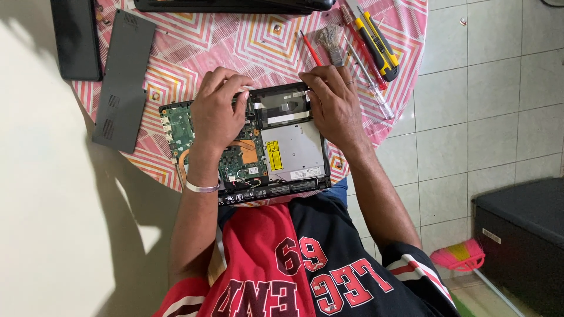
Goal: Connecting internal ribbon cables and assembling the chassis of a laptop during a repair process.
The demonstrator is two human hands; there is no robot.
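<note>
While both hands are pressing down, the left hand [216,108] is lying curled over the green circuit board [179,126], and the right hand [333,103] is gripping the far right edge of the opened laptop base [294,152]. That base is overhanging the near rim of the round patterned table [258,41]. Screwdrivers [376,44] and a brush [332,44] are crowding the right; a grey cover panel [123,82] is occupying the left.

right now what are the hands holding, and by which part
Both hands, left hand and right hand, grip the opened laptop by its far edge, one near each side.
</note>
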